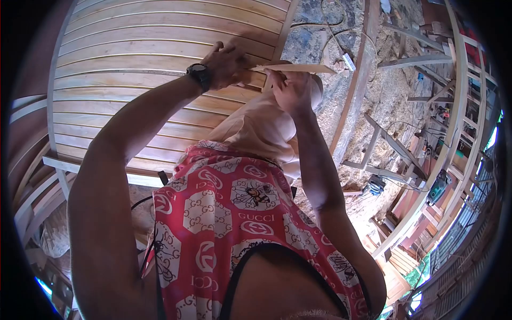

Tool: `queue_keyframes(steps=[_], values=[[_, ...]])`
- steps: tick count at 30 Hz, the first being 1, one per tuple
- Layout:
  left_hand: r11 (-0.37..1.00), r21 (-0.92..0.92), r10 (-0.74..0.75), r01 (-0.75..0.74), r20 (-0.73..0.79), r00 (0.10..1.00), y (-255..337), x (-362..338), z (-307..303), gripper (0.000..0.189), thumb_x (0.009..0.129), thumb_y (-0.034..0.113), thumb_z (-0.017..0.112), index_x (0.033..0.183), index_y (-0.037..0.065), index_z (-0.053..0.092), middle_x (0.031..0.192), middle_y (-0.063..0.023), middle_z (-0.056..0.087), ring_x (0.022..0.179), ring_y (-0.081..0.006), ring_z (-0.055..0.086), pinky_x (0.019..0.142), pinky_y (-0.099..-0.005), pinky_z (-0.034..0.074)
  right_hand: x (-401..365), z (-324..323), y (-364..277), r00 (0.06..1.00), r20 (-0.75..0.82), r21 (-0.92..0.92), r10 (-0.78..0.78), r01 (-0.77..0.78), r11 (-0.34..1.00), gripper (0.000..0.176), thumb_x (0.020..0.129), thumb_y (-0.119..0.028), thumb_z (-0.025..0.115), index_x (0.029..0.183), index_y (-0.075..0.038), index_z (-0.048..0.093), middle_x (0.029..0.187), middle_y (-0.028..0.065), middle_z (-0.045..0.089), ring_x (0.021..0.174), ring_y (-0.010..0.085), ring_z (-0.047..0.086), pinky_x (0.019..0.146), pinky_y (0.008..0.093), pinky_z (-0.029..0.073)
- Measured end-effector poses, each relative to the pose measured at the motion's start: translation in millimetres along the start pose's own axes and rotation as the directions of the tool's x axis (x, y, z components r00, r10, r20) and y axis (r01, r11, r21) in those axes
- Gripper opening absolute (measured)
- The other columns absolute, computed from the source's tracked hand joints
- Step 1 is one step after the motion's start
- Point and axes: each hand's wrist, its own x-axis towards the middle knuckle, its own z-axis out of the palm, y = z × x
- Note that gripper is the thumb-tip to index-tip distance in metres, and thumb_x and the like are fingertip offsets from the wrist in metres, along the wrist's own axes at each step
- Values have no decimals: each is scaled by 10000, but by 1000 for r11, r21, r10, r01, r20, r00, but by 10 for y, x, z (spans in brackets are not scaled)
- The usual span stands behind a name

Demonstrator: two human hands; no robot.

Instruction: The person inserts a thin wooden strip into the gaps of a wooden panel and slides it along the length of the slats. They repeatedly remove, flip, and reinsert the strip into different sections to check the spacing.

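A thin, pale wooden strip [306,68] lies crosswise at the upper middle, its pointed end toward the right. My right hand [292,90] is closed around the strip near its middle. My left hand [226,65], with a dark watch [199,76] on the wrist, is at the strip's left end over the slatted wooden panel [160,48]. Its fingers are partly bent, and whether they grip the strip is hidden. The panel has long parallel boards with narrow grooves between them.
A cable [341,33] with a white block [349,62] lies on the dusty floor beyond the strip. A long wooden beam [354,90] runs beside it. Wooden frames [416,61], a green tool [439,186] and wood shavings [384,96] are on the right.
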Motion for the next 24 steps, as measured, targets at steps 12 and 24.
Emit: queue_keyframes(steps=[12, 24], values=[[999, 51, 6, -5, -12, 1000, 124, -47, -35, 380, 879, 317, 746, 1232, 193, 680, 1232, -42, 593, 1274, -292, 521, 1033, -504, 395, -88, 38, 25, 999, 15, -85, 29, -27, 996, 198, 878, -104, 816, 1071, -106, 770, 973, 87, 779, 878, 271, 758, 765, 382, 583], [998, 50, -18, 27, -173, 985, 221, -181, 134, 316, 845, 331, 762, 1143, 228, 777, 1317, -39, 605, 1303, -243, 531, 1050, -458, 460, 72, -238, -243, 988, 41, 191, 152, -157, 969, 130, 880, -110, 830, 1001, -69, 803, 877, 97, 787, 790, 230, 764, 731, 353, 582]])
